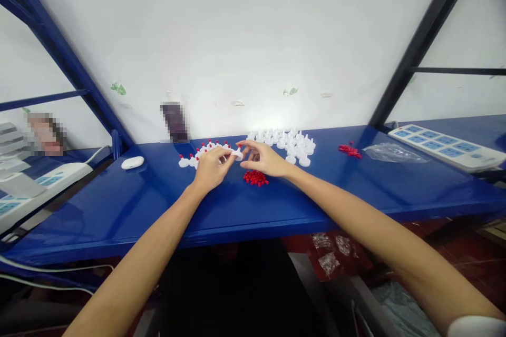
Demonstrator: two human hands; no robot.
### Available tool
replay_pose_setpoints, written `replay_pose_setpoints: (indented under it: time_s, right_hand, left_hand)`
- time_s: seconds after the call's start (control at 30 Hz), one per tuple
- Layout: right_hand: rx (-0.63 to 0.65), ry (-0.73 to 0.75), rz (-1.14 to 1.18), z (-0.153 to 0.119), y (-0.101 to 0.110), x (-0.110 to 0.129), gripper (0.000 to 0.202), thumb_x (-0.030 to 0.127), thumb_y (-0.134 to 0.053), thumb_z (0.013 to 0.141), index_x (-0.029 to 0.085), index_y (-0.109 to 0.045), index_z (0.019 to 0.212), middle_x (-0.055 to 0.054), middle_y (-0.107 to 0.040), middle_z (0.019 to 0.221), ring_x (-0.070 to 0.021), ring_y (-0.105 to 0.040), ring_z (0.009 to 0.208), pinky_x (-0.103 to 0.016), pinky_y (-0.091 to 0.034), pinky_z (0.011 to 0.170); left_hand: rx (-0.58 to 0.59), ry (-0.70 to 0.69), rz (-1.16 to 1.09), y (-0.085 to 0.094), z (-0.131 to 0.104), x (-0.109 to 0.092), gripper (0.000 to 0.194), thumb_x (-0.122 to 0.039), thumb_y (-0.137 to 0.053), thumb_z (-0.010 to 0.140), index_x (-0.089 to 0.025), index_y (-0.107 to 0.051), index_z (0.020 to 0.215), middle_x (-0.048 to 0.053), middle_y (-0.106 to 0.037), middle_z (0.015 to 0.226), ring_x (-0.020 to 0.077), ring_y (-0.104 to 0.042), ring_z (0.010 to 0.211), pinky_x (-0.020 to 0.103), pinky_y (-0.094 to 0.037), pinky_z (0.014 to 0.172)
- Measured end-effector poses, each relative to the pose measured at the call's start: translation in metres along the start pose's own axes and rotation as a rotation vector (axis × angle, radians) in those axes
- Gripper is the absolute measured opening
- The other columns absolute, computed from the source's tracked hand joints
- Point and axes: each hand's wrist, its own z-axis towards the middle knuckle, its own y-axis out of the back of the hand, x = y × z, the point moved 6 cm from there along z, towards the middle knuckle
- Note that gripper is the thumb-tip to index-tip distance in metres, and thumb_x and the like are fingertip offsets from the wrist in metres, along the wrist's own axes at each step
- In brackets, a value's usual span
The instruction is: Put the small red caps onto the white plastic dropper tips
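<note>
Right now, the left hand (211, 168) has a white nozzle (237, 154) pinched at its fingertips, over the tabletop (158, 210).
And look where it sits — just off the left fingertips, facing the open side of the right hand (269, 159), whose thumb and forefinger stand apart around it; whether they touch it, I cannot tell. Its spout points roughly up, with a small red tip (239, 146) on top — a pale, wide round base below. Loose red caps (256, 178) lie just nearer the person, bare white nozzles (294, 146) beyond the right hand.
</note>
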Motion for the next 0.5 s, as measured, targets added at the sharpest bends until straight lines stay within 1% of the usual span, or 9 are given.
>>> replay_pose_setpoints:
  time_s: [0.07,0.17,0.23,0.33,0.4,0.5]
  right_hand:
    - [-0.018,0.018,-0.115,-0.001,-0.003,0.002,0.057,0.032,-0.071,0.079,0.018,-0.054,0.131,-0.006,-0.067,0.102,-0.0141,-0.061,0.068,-0.032,-0.051,0.07]
    - [-0.074,0.069,-0.231,-0.002,-0.006,0.004,0.045,0.028,-0.062,0.084,0.018,-0.056,0.127,-0.008,-0.063,0.109,-0.0132,-0.059,0.068,-0.033,-0.05,0.072]
    - [-0.105,0.119,-0.302,-0.002,-0.007,0.007,0.038,0.025,-0.058,0.085,0.017,-0.058,0.122,-0.01,-0.06,0.114,-0.0137,-0.059,0.07,-0.033,-0.05,0.074]
    - [-0.102,0.17,-0.417,-0.001,-0.007,0.006,0.031,0.023,-0.053,0.086,0.016,-0.058,0.116,-0.011,-0.059,0.113,-0.0169,-0.058,0.078,-0.034,-0.047,0.078]
    - [-0.087,0.177,-0.481,-0.001,-0.006,0.004,0.03,0.021,-0.05,0.087,0.016,-0.057,0.115,-0.01,-0.061,0.108,-0.0192,-0.057,0.083,-0.034,-0.046,0.08]
    - [-0.072,0.146,-0.529,-0.002,-0.004,0.001,0.03,0.023,-0.05,0.088,0.015,-0.055,0.116,-0.01,-0.062,0.106,-0.0202,-0.056,0.084,-0.033,-0.044,0.079]
  left_hand:
    - [0.02,-0.006,0.011,-0.002,-0.001,-0.002,0.019,-0.032,-0.059,0.091,-0.019,-0.072,0.086,0.002,-0.069,0.074,0.0129,-0.057,0.062,0.026,-0.044,0.066]
    - [0.074,-0.044,0.016,-0.006,-0.002,-0.007,0.017,-0.029,-0.058,0.09,-0.018,-0.07,0.088,0.003,-0.068,0.078,0.0135,-0.058,0.065,0.027,-0.044,0.066]
    - [0.127,-0.085,0.011,-0.009,-0.004,-0.011,0.018,-0.029,-0.055,0.091,-0.018,-0.068,0.09,0.003,-0.067,0.081,0.0144,-0.058,0.068,0.028,-0.044,0.067]
    - [0.205,-0.102,0.017,-0.013,-0.006,-0.015,0.02,-0.032,-0.052,0.094,-0.018,-0.065,0.098,0.005,-0.066,0.088,0.0162,-0.059,0.074,0.03,-0.046,0.072]
    - [0.223,-0.054,0.032,-0.014,-0.007,-0.012,0.021,-0.035,-0.055,0.093,-0.019,-0.062,0.105,0.005,-0.066,0.094,0.0174,-0.059,0.077,0.032,-0.046,0.075]
    - [0.228,0.056,0.041,-0.014,-0.007,-0.004,0.03,-0.045,-0.058,0.09,-0.02,-0.055,0.105,0.004,-0.064,0.092,0.0185,-0.059,0.076,0.034,-0.046,0.073]
